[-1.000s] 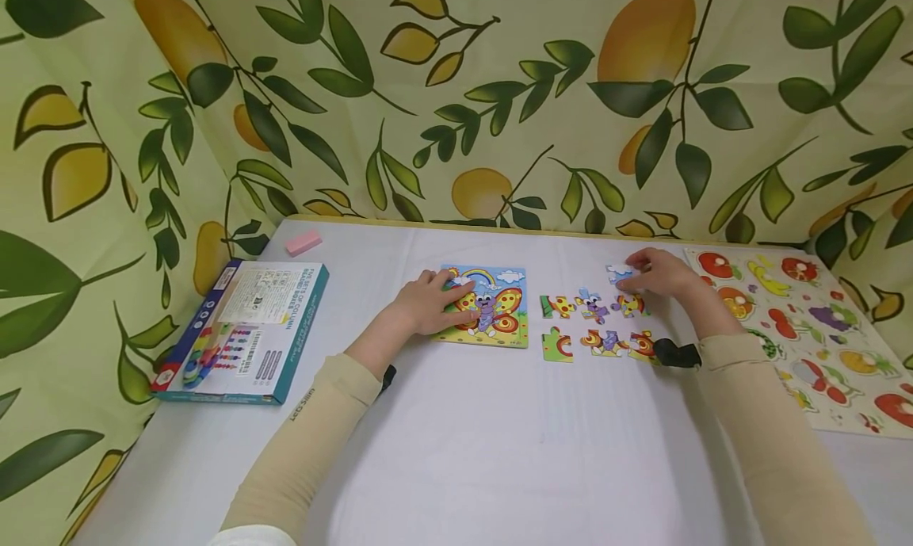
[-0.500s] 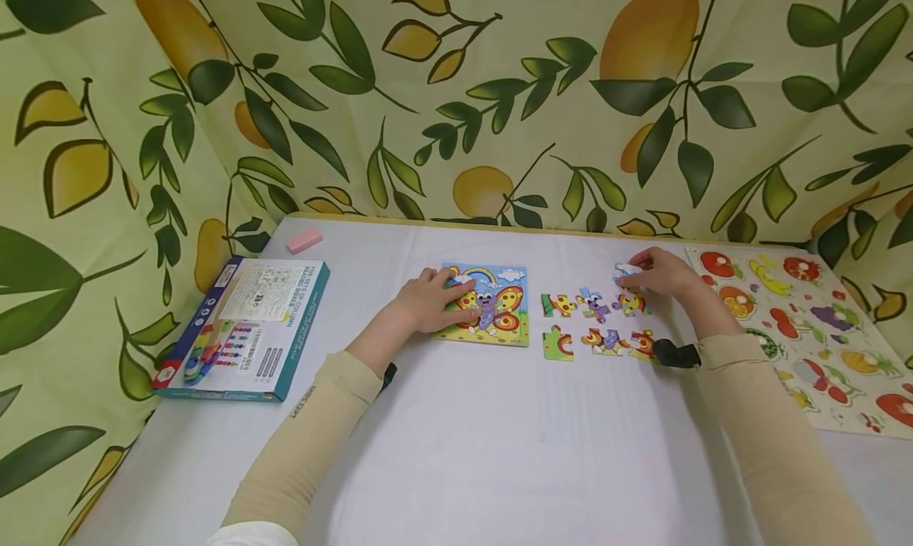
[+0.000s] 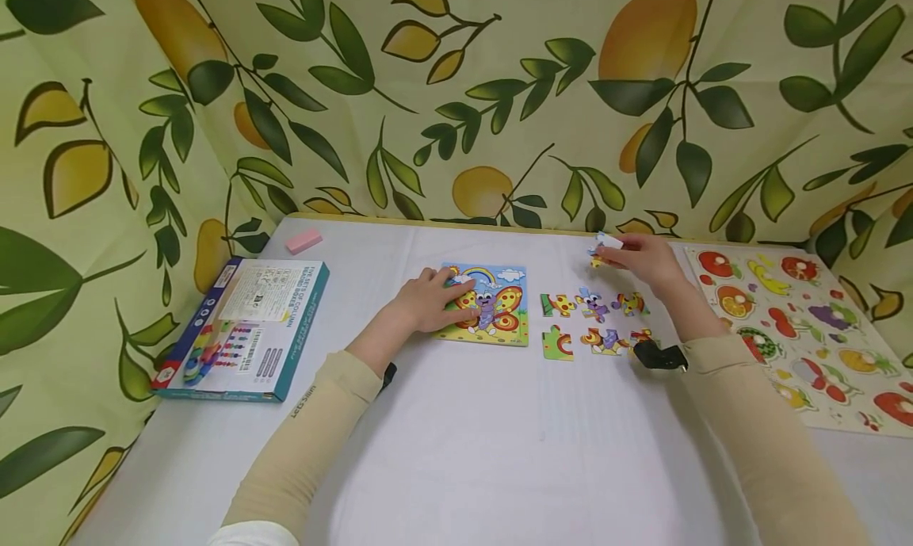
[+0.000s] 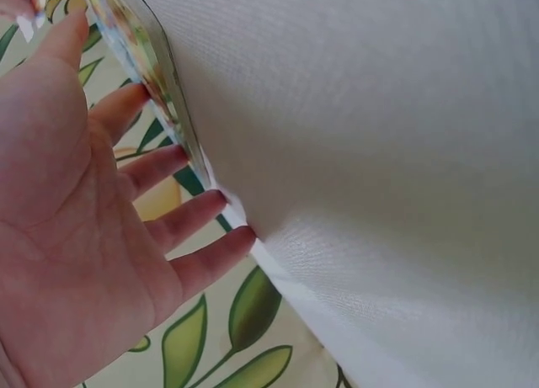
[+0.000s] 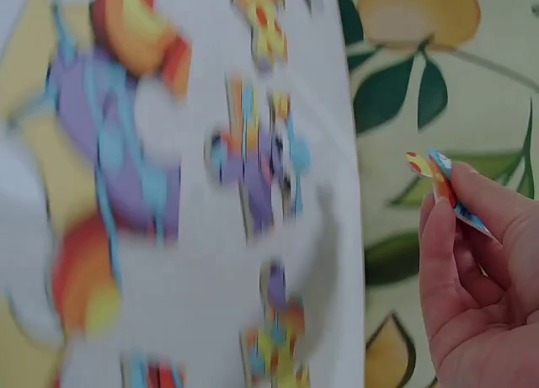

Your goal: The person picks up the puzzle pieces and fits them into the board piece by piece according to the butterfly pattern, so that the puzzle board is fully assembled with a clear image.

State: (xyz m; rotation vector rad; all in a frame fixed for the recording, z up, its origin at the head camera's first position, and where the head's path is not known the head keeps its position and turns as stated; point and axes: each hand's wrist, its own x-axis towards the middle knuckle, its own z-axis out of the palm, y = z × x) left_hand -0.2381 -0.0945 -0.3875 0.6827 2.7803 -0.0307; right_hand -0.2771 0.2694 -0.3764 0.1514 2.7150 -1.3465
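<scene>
My left hand (image 3: 428, 302) lies with fingers spread on the left part of a butterfly puzzle board (image 3: 508, 330). In the left wrist view, the fingertips of that left hand (image 4: 101, 194) rest along the edge of the board (image 4: 160, 68). My right hand (image 3: 645, 259) pinches a jigsaw piece (image 3: 605, 242) with blue and yellow on it, raised above the table behind the loose pieces. From the right wrist, the thumb and fingers of the right hand (image 5: 480, 270) show gripping this piece (image 5: 455, 194), partly hidden by them.
Several loose jigsaw pieces lie in two rows right of the board, among them a green corner piece (image 3: 556, 346) and a purple one (image 3: 592, 304). A boxed toy (image 3: 246, 324) and a pink block (image 3: 303, 241) are at left. A fruit-picture board (image 3: 820, 332) lies at right.
My right hand has lifted the jigsaw piece from the table behind the loose pieces and carried it up and to the left. The left hand has stayed on the puzzle board.
</scene>
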